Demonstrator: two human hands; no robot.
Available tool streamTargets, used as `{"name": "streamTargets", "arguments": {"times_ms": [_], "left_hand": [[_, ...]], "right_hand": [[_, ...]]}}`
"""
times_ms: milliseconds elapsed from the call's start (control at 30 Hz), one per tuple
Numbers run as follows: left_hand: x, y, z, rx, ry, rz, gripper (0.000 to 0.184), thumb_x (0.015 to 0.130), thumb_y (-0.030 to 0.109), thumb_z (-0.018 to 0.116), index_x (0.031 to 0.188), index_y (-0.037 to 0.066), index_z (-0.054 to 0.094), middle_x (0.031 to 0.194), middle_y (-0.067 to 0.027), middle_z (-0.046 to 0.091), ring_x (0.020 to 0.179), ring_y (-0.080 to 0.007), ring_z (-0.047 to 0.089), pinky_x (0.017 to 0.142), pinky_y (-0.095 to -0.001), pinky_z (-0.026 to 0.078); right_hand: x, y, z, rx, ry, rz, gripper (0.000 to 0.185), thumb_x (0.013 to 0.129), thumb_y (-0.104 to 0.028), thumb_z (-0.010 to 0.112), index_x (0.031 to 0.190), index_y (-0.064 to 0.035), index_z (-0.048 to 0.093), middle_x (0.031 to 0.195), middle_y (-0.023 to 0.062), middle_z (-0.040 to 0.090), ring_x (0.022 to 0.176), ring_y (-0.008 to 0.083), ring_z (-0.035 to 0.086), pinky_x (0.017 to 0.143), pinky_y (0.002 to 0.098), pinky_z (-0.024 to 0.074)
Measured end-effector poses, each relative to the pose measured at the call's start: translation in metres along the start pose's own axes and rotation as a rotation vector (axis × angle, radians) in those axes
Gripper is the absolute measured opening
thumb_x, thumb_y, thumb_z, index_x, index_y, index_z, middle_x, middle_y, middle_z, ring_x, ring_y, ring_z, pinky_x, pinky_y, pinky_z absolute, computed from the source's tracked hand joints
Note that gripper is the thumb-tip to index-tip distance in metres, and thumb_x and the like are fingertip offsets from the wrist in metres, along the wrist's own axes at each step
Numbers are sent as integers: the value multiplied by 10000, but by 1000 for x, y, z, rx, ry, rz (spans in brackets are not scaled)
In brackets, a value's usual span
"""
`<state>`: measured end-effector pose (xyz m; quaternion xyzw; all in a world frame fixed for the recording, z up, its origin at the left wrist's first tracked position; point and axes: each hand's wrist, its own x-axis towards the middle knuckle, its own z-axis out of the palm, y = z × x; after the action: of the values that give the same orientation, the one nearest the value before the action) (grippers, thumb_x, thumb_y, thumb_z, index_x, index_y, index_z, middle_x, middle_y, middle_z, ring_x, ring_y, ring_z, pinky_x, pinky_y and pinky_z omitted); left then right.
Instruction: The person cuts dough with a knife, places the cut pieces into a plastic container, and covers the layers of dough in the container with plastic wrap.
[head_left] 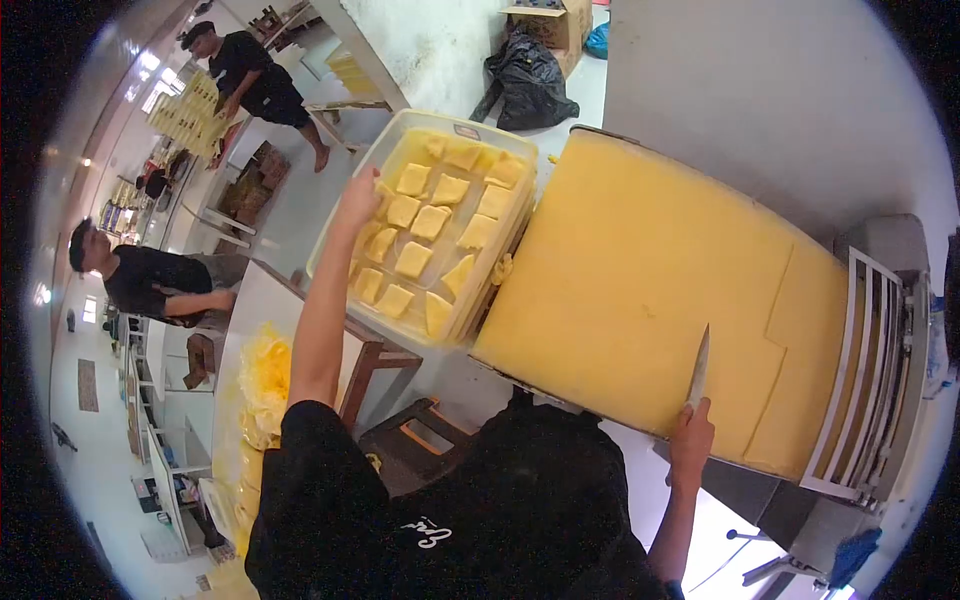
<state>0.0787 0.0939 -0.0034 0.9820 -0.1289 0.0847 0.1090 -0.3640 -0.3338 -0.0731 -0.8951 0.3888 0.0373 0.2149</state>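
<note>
My right hand [692, 440] is closed round the handle of a knife [700, 370]. Its blade points away from me over a wide yellow dough sheet [640, 260], which has cut lines near its right end. My left hand [362, 198] is at the left side of a clear plastic tub [408, 122], with its fingers curled inward. Whatever those fingers hold, if anything, is hard to make out. Several flat, squarish dough pieces [430, 222] lie spaced out in the tub, some of them folded or slanted.
A metal machine with a barred guard [850, 370] stands at the sheet's right end. Left of me, a white table [250, 300] bears a heap of yellow plastic [265, 375]. Two people work farther left. A black bag [527, 80] lies beyond the tub, and a dark stool [415, 440] sits below.
</note>
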Motion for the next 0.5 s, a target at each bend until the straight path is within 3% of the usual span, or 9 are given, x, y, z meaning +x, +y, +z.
{"name": "streamTargets", "arguments": {"times_ms": [100,200,367,433,500], "left_hand": [[-14,-7,7,199,177,177,299,735,36,546,1032,9,537,819,-183,623,759,-332,610,651,-413,487],[-18,-1,9,462,137,129,311,738,43,582,1048,54,556,904,-158,617,866,-325,591,769,-417,474],[-14,32,-5,596,-90,81,215,767,72,563,980,54,590,856,-151,610,834,-310,590,743,-412,477],[-37,109,-29,339,203,159,186,802,116,491,948,42,579,812,-140,612,778,-308,598,687,-403,483],[-60,187,-12,57,291,350,155,818,107,483,901,58,605,819,-139,612,771,-306,593,683,-411,474]], "right_hand": [[-3,-5,-6,16,-14,44,200,907,-209,441,983,-25,431,679,283,562,664,458,564,557,521,408],[-1,9,3,3,2,-14,269,911,-237,433,1081,-28,437,658,275,564,629,449,565,541,536,409],[-1,20,9,160,41,65,223,917,-224,432,1034,-35,450,641,192,574,535,344,564,489,464,423],[7,61,44,912,222,109,140,926,-225,448,939,-87,441,573,59,459,426,195,464,391,316,383],[6,51,27,1108,137,339,115,934,-230,439,897,-124,413,570,-22,348,404,68,362,339,216,317]]}}
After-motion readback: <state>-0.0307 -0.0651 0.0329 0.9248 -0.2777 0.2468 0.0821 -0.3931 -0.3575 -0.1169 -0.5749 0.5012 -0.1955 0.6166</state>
